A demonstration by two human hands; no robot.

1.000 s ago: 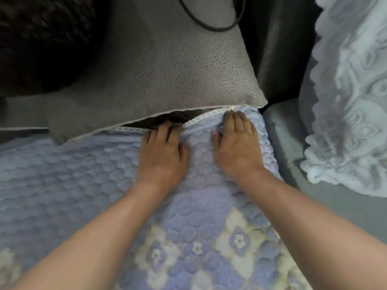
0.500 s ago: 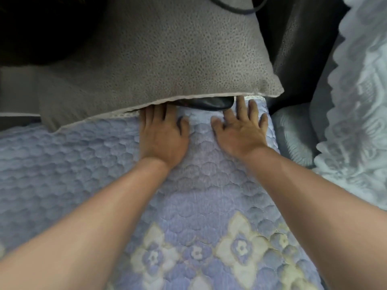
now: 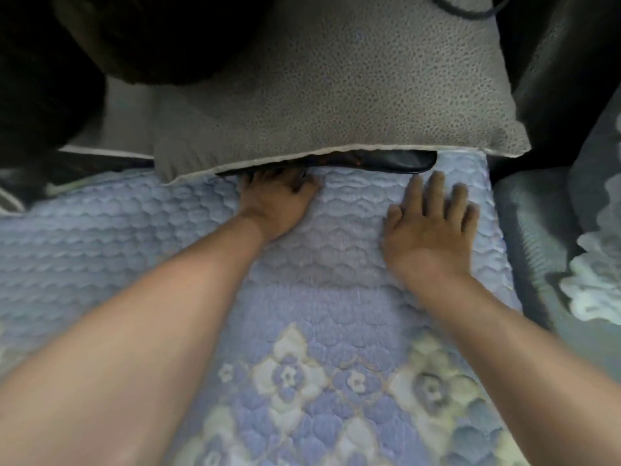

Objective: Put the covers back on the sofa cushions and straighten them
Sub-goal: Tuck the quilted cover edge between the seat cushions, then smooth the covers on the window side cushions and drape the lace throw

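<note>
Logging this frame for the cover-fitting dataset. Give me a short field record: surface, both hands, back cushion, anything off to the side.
surface: blue quilted cover with floral pattern, spread over the seat
left hand: left hand palm down, fingertips tucked into the gap under the grey cushion
right hand: right hand flat, fingers spread, near the cover's back right corner
back cushion: grey cushion overhanging the cover's back edge
gap: dark sofa surface showing under the cushion
side: white lace cloth at right

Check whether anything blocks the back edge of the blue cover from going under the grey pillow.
Nothing visible does. The left hand already has its fingertips under the grey pillow at the blue cover's back edge. The right hand lies flat on top.
</note>
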